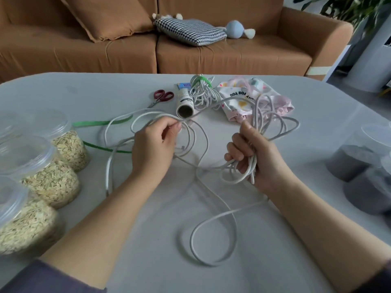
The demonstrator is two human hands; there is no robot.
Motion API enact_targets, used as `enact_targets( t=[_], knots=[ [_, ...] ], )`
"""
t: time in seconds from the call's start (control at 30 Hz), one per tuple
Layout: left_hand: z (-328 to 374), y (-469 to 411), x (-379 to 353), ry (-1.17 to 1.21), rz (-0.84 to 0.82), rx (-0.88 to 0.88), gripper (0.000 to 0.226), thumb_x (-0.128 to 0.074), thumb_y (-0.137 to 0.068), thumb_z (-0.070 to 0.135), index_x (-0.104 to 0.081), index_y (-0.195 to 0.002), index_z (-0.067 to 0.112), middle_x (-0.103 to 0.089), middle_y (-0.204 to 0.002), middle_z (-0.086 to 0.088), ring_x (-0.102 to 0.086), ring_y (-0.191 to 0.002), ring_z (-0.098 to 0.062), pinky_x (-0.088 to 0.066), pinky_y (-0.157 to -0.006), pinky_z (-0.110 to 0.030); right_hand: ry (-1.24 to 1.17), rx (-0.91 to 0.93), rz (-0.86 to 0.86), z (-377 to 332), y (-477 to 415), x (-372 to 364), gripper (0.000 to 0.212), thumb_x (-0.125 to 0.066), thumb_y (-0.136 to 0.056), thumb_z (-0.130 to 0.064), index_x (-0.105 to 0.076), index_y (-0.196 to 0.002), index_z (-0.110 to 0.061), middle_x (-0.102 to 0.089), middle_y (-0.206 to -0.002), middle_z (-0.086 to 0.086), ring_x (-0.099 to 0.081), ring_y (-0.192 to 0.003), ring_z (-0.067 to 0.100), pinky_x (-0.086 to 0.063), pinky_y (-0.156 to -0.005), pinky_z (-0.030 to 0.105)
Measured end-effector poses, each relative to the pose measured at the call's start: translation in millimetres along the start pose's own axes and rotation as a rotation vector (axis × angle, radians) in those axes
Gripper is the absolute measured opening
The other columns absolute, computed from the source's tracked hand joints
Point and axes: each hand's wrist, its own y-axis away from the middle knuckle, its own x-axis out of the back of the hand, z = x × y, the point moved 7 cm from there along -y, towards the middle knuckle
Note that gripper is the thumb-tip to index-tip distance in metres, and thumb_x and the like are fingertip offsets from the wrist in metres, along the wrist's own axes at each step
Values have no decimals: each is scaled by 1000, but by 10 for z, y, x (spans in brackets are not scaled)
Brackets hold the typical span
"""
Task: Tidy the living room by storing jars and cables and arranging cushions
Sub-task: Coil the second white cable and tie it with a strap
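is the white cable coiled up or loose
Partly coiled: the right hand grips a bunch of white cable loops, the left hand pinches one strand, the rest sprawls loose on the table.

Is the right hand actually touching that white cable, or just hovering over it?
Touching. The head view shows the right hand gripping a bundle of loops of the white cable.
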Motion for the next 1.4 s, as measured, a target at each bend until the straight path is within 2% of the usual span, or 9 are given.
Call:
enact_targets(
  t=[0.17,0.3,0.47,0.63,0.73,0.83,0.97,1.13,1.4],
  knots=[
    [264,54,-135,-7,-132,-242,17,-62,-94,21,-67,-82,10,-58,-68,5,-53,-65,-18,-46,-60,-38,4,-78,14,49,8,-10,19,-49,-89,-24,-59,-90,-8,-35,-52,-2,-39,-43,11,-44,-54,25],
    [386,106,-209,23,-248,-365,17,-63,-93,20,-70,-84,7,-64,-74,2,-57,-69,-15,-48,-64,-34,-12,-96,2,74,-24,57,38,-55,-84,-20,-58,-119,-4,-44,-68,1,-46,-50,11,-47,-58,26],
    [440,172,-304,15,-367,-417,24,-57,-93,32,-68,-87,12,-66,-77,4,-61,-71,-19,-50,-62,-36,199,-30,-13,31,-2,49,14,-59,-86,-25,-60,-82,-12,-55,-63,2,-53,-57,13,-44,-56,21],
    [283,134,-238,-88,-296,-327,10,-61,-88,27,-64,-84,18,-63,-78,9,-60,-74,-18,-50,-61,-40,95,143,140,-144,6,97,44,-45,-97,-23,-64,-58,-19,-62,-73,1,-61,-71,16,-48,-78,30],
    [238,114,-218,-140,-278,-288,16,-55,-87,33,-65,-87,21,-66,-81,9,-61,-74,-17,-52,-61,-37,10,211,33,-243,52,-33,51,-35,-99,-23,-61,-56,-17,-57,-61,3,-63,-73,21,-49,-94,39],
    [269,102,-170,-204,-208,-262,24,-52,-86,34,-71,-88,19,-71,-82,7,-67,-74,-19,-54,-62,-34,-162,131,-39,-204,72,-132,43,-37,-95,-27,-47,-54,-18,-35,-45,-2,-41,-45,13,-54,-71,33],
    [221,81,-125,7,-203,-132,29,-47,-76,25,-75,-82,16,-73,-77,5,-70,-73,-13,-56,-67,-30,-195,-2,-13,-134,55,-108,26,-44,-88,-29,-35,-66,-19,-25,-43,-6,-25,-35,6,-31,-41,19],
    [166,103,-228,416,-377,166,38,-45,-80,-13,-71,-92,14,-74,-83,-1,-69,-78,-2,-44,-56,-8,-148,-52,-18,-101,43,-59,24,-45,-87,-26,-30,-69,-19,-25,-45,-6,-24,-34,6,-27,-36,18],
    [118,47,-260,643,-424,286,23,-52,-75,9,-68,-92,12,-61,-57,7,-53,-54,-6,-35,-43,-16,-174,7,35,-120,30,-28,28,-42,-90,-20,-40,-62,-19,-26,-46,-5,-24,-35,7,-32,-39,20]
  ],
)
